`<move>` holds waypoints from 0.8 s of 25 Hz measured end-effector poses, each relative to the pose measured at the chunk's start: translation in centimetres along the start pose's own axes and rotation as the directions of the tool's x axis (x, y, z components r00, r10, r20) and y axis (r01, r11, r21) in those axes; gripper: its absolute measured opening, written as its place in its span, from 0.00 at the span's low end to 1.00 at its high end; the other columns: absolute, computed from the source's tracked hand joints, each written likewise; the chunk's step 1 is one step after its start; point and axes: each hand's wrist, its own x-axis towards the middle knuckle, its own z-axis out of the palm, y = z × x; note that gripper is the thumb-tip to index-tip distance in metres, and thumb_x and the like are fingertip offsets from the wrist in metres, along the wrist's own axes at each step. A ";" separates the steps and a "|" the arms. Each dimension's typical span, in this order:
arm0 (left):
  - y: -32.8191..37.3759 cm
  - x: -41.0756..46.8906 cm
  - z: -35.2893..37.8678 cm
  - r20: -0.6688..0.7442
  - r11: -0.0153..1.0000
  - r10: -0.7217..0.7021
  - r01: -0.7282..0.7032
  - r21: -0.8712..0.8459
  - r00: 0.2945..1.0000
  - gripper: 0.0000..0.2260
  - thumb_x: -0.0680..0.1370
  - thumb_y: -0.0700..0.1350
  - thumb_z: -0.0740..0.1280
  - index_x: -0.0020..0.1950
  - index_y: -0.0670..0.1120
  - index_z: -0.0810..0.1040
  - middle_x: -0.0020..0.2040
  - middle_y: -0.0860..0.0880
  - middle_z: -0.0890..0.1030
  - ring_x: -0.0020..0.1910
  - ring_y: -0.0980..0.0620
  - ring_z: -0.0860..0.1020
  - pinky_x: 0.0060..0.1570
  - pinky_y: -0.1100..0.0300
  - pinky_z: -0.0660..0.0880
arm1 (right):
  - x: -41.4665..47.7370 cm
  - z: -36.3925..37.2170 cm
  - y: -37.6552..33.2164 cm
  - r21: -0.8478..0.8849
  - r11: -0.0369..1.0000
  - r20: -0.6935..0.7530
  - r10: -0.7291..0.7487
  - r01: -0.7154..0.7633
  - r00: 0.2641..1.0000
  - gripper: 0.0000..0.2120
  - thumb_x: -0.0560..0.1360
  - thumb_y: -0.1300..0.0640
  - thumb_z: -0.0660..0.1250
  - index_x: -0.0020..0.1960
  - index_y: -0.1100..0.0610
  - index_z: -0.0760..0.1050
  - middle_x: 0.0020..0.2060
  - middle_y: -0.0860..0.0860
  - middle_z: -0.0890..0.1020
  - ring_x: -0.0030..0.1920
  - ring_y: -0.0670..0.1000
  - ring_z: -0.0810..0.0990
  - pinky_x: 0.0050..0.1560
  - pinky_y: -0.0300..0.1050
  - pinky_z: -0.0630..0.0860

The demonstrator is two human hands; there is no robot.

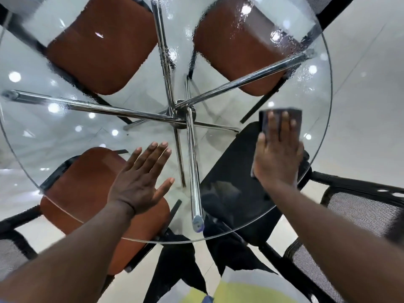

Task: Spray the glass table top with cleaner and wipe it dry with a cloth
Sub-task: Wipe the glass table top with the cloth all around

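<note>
Your right hand (277,154) flat on a dark cloth (282,114), pressing it to the round glass top (314,119) near its right edge, your left hand (142,180) open, fingers spread, empty, spray droplets beyond both hands

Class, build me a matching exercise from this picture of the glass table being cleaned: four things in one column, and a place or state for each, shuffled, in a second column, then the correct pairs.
Column one:
1. dark folded cloth
2. left hand
3. far part of the round glass table top
4. black mesh chair seat

Column two:
A. covered in wet droplets and streaks
B. pressed flat under the right hand
C. seen through the glass, under the right hand
D. spread open with nothing in it

Pairs: 1-B, 2-D, 3-A, 4-C
</note>
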 end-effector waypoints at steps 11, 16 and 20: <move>0.2 0.1 -0.2 -0.016 1.000 0.012 -0.012 -0.016 1.000 0.35 0.82 0.61 0.53 0.85 0.45 0.54 0.85 0.47 0.53 0.84 0.47 0.52 0.80 0.41 0.55 | 3.2 -0.3 3.8 -0.101 0.950 0.046 -0.293 0.297 0.955 0.30 0.87 0.41 0.48 0.88 0.39 0.45 0.88 0.45 0.50 0.88 0.52 0.50 0.82 0.62 0.59; 0.2 0.2 -0.4 0.005 1.000 0.006 -0.006 -0.019 1.000 0.35 0.82 0.62 0.52 0.85 0.45 0.53 0.85 0.48 0.52 0.84 0.47 0.51 0.80 0.41 0.55 | -4.9 1.1 1.0 -0.016 0.952 -0.158 0.301 -0.307 0.941 0.32 0.86 0.44 0.54 0.88 0.46 0.50 0.88 0.51 0.53 0.87 0.57 0.54 0.80 0.69 0.62; 0.3 0.2 -0.4 0.009 1.000 0.015 -0.015 -0.019 1.000 0.35 0.82 0.62 0.53 0.85 0.45 0.54 0.85 0.48 0.52 0.84 0.47 0.52 0.81 0.41 0.53 | -2.4 -0.2 2.8 -0.099 0.720 0.189 -0.665 0.687 0.723 0.31 0.88 0.45 0.53 0.88 0.42 0.45 0.88 0.49 0.49 0.88 0.55 0.49 0.84 0.64 0.54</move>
